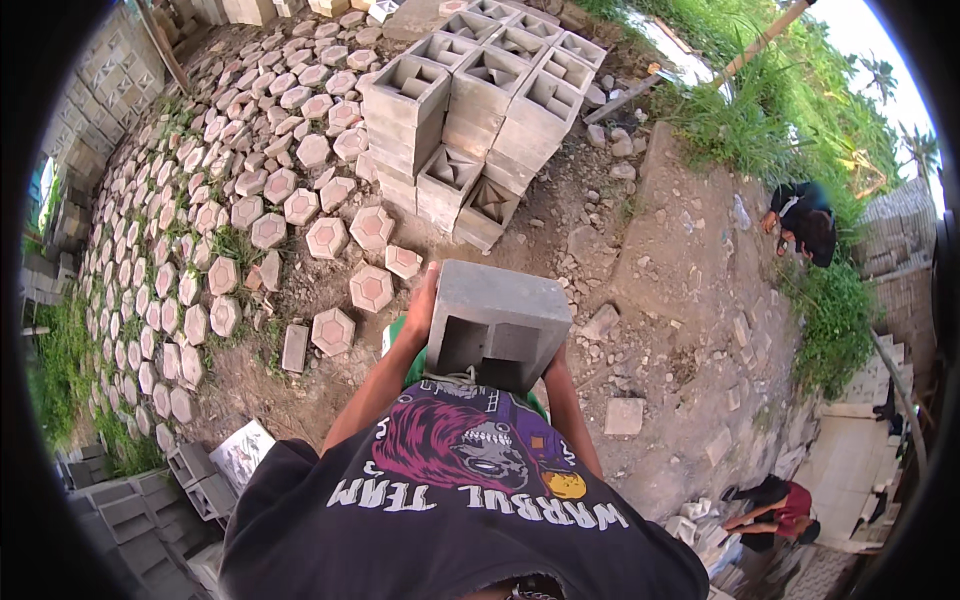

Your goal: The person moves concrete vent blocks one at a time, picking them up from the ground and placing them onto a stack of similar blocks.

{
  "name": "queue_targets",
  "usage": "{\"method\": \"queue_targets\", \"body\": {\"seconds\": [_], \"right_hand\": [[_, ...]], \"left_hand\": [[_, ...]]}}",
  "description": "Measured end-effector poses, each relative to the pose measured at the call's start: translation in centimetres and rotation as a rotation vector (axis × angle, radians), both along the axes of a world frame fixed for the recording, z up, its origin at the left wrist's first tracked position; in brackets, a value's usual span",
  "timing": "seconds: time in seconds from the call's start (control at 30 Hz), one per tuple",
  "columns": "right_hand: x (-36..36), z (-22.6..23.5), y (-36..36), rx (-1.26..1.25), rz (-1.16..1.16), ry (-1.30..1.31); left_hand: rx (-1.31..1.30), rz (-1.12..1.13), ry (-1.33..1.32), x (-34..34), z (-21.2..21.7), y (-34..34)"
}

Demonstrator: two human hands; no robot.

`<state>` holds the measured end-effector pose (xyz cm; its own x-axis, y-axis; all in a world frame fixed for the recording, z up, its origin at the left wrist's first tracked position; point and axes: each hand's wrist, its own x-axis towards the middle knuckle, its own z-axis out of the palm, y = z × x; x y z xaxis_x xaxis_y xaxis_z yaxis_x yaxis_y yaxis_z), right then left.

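Note:
A grey hollow concrete block [505, 290] is held against the front of my body, with its square openings facing me. My left hand [424, 305] presses flat along the block's left side, fingers pointing away from me. On the opposite side my right hand [556, 362] grips the block low down, its fingers mostly hidden behind it. Just beyond stands a stack of similar hollow blocks [470, 130], stepped lower on the near side, with openings facing up.
Hexagonal pavers [327, 237] cover the ground to the left. Rubble and a loose slab [624, 416] lie on the dirt at right. One person [803, 222] crouches by the grass; another [790, 515] bends at lower right. More grey blocks [135, 515] sit at lower left.

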<state>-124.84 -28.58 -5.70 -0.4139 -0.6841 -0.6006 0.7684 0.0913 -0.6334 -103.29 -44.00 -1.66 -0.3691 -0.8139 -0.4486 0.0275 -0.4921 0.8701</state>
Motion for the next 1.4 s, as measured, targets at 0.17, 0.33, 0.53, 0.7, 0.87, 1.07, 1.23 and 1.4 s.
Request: {"method": "queue_targets", "body": {"seconds": [0.17, 0.33, 0.53, 0.7, 0.87, 1.07, 1.23, 1.4], "right_hand": [[-6.3, -0.7, -5.5, 0.074, 0.056, -0.077], [-11.8, -2.6, -12.8, 0.169, 0.235, -0.084], [-15.9, -1.8, -23.6, 0.117, 0.281, -0.128], [-17.9, -3.2, -31.1, 0.282, 0.396, -0.071], [-18.0, -2.2, -40.9, 0.289, 0.771, -0.111], [-21.8, -18.7, -49.3, 0.203, 1.137, 0.273], [-22.2, -27.4, -55.5, 0.206, 1.225, 0.328], [-19.9, -28.0, -64.7, 0.318, 1.619, 0.979]], "left_hand": [[0.091, -0.018, -0.164, -4.9, 4.1, -3.9], [0.197, 0.167, -0.089, -9.6, -1.4, -9.4], [0.346, 0.219, -0.153, -13.7, -3.0, -18.8], [0.583, 0.389, 0.197, -15.0, -6.6, -22.7], [0.578, 0.611, 0.342, -16.4, -13.2, -22.7], [0.797, 0.703, 0.437, -19.6, -24.1, -29.6], [0.817, 0.783, 0.399, -20.8, -31.6, -35.2], [0.629, 0.902, 0.634, -20.0, -36.7, -38.5]]}}
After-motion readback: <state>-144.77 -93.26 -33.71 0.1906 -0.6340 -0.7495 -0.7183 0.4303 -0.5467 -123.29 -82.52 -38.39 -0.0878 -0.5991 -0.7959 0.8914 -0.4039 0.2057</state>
